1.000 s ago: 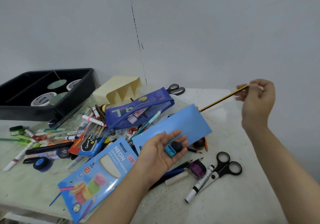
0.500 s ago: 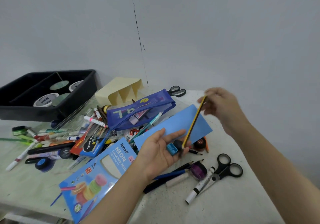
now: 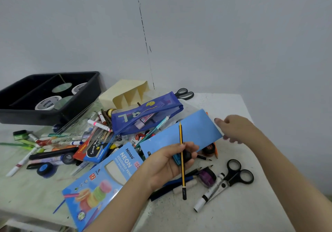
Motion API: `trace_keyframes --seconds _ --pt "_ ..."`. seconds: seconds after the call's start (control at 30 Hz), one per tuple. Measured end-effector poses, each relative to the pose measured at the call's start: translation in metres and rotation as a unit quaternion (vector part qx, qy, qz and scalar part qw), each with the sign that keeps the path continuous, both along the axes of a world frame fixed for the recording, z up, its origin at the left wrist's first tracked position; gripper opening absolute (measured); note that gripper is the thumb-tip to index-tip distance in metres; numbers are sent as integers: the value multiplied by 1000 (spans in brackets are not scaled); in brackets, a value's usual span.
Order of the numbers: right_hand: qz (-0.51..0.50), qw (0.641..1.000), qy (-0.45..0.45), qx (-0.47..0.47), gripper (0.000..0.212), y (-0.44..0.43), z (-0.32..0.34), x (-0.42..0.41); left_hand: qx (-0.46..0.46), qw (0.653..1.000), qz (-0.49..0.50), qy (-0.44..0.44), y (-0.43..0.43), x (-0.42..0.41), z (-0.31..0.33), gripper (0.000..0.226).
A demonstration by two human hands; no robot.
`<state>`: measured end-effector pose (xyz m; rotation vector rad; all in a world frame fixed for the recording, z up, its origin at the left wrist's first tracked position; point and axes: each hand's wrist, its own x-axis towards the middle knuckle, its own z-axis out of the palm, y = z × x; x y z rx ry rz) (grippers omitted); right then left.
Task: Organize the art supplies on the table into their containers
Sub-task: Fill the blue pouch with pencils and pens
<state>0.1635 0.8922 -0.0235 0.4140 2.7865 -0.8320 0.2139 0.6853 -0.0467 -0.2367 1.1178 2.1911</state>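
A black tray (image 3: 84, 89) sits at the surface's far left corner, with loose markers (image 3: 59, 140) heaped in front of it. Over the middle, the left hand (image 3: 167, 165) curls its fingers round a yellow-and-black pencil (image 3: 183, 178), held upright, with a blue sharpener (image 3: 177, 160) against the palm. The right hand (image 3: 235, 129), blurred, fingers loosely spread, holds nothing beside the blue box flap (image 3: 197, 127). Black scissors (image 3: 230, 179) lie nearer the right edge.
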Motion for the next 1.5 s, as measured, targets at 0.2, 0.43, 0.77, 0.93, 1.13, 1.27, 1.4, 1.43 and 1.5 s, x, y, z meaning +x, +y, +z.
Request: trace_keyframes --seconds 0.2,0.43,0.77,0.93,1.13,1.27,1.4,1.43,1.5 --pt "-47 961 48 -267 21 -4 3 -3 -16 1000 -9 10 0 0 1 23" --pt "14 975 94 -202 16 -3 -16 -8 -16 998 60 17 -5 -6 -2 23" --pt "138 976 103 -133 5 13 -25 -10 -3 998 62 11 -9 -8 -5 25" --pt "16 908 222 -355 12 30 -14 -11 -1 998 62 11 -8 -9 -5 27" --pt "-170 766 451 -426 12 19 1 -6 -5 998 67 12 -6 -10 -3 27" --pt "-97 811 352 -457 13 -2 12 4 -11 998 62 14 -4 -10 -2 28" --pt "23 870 212 -445 9 -25 11 13 -18 999 41 28 -1 -7 2 28" --pt "50 880 194 -431 11 -30 9 15 -16 999 30 31 0 -6 3 28" --pt "93 894 171 -405 13 -37 5 16 -14 999 8 36 0 -4 6 28"
